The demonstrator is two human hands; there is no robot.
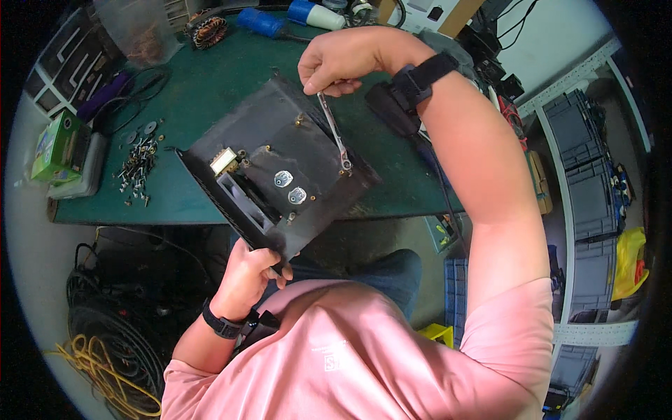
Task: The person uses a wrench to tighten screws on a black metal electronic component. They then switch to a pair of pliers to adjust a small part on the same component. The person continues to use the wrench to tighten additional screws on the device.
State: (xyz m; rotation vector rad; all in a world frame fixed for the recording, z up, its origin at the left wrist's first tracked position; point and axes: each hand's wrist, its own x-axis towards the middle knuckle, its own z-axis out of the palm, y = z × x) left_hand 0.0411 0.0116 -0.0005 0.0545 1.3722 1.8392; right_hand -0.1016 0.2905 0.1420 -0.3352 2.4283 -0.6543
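A black metal panel with one folded-up side lies tilted over the near edge of the green table. My left hand grips its near corner, fingers closed round the edge. In my right hand is a silver wrench, held by its far end. The wrench's ring end sits at a small brass-coloured fastener near the panel's right corner. Two round silver parts show in the panel's middle, with several small brass studs around them. A white-and-gold block is by the folded side, above a rectangular opening.
Loose screws and washers lie in a pile on the left of the green table. A green box stands at the left edge. Blue plugs and a copper coil are at the back. Shelves with grey crates line the right.
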